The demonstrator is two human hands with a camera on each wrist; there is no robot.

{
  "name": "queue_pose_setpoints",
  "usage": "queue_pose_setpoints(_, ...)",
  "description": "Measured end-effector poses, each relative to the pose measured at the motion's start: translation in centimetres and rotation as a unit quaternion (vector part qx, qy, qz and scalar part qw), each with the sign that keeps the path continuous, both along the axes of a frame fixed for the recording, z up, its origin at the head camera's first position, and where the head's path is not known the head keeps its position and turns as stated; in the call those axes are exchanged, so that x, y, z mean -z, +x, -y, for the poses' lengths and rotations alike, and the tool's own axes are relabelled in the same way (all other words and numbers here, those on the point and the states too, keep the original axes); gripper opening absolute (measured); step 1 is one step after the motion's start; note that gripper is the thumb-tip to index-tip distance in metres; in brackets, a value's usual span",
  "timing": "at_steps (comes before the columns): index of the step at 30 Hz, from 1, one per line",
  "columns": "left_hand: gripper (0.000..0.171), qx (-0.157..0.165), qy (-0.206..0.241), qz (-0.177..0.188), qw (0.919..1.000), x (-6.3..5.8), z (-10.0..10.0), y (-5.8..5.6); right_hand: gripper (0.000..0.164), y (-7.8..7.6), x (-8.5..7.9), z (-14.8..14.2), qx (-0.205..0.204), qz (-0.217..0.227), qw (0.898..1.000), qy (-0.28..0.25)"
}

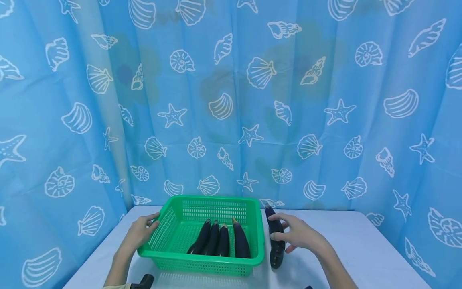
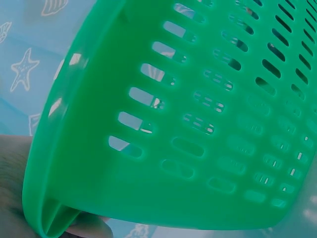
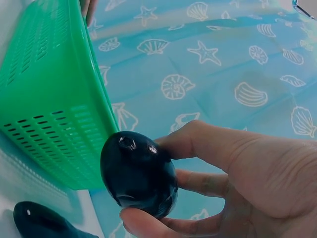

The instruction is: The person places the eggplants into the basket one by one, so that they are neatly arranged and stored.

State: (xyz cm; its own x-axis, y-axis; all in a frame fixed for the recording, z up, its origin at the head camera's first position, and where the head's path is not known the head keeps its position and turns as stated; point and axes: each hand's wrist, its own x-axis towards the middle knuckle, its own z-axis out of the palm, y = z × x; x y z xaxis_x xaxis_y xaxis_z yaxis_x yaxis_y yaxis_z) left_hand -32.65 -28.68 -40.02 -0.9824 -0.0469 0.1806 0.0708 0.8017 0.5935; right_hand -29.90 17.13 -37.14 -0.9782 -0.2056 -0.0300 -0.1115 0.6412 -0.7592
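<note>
A green plastic basket with slotted walls stands on the table, and several dark purple eggplants lie inside it, toward its right half. On the basket's left rim my left hand has its grip; the left wrist view shows the rim close up, with part of that hand beside it. Just outside the right wall, my right hand holds another eggplant between thumb and fingers. Its rounded, shiny end faces the right wrist camera.
A white-covered table bears everything, backed by a blue curtain printed with shells and starfish. At the lower left of the right wrist view is a dark glossy shape; I cannot tell whether it is another eggplant or a reflection.
</note>
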Motion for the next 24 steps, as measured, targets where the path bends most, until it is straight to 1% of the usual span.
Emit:
queue_pose_setpoints(7,0.044,0.005,-0.002,-0.012,0.9999,0.0,0.0,0.2,0.056,0.1,-0.4,0.6,-0.019,-0.002,1.000,-0.003)
queue_pose_setpoints(16,0.044,0.006,0.006,-0.009,0.9999,-0.1,-0.1,0.3,0.056,-0.2,-0.8,1.3,-0.050,-0.009,0.999,-0.011)
queue_pose_setpoints(24,0.044,0.002,0.005,-0.007,1.0000,0.0,-0.1,0.3,0.057,-0.2,-1.4,1.9,-0.054,-0.012,0.998,-0.008)
